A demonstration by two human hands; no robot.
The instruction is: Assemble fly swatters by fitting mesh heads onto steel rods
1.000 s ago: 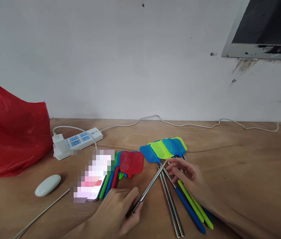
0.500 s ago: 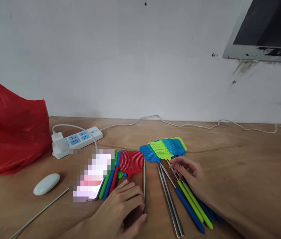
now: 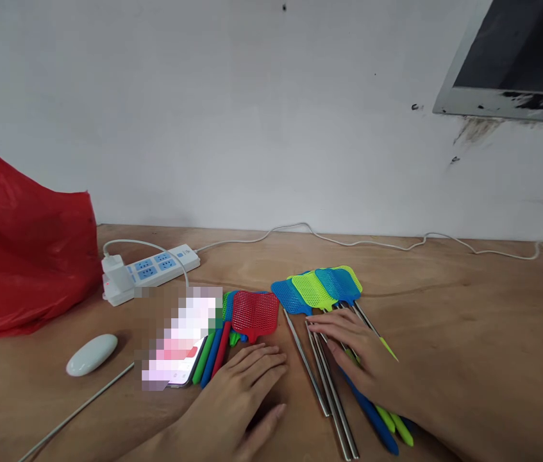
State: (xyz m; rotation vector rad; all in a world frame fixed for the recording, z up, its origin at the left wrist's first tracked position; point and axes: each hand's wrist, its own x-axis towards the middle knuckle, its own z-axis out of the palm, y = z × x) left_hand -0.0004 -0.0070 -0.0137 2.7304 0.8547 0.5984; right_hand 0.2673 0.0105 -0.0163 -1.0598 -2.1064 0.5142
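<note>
I think the shiny rods are hard and stiff, not too heavy, and slippery because they look so smooth. They look round, so they might roll, but I don't think they would break easily. I would hold one near its middle, with a thumb on one side and fingers on the other.

Two metal rods (image 3: 343, 417) lie close together on the table (image 3: 468, 333). Their tops are under the fingertips of the right hand (image 3: 358, 346), and they run out from it toward seven o'clock. That hand is loose, with its fingers spread. I can't tell if it really touches them. The lone rod (image 3: 306, 363) is at nine o'clock from it.

The left hand (image 3: 247, 385) is flat and holds nothing. The lone rod is at about three o'clock from it, not touching. The red swatter head (image 3: 255, 313) is at twelve o'clock, just past its fingers.
</note>
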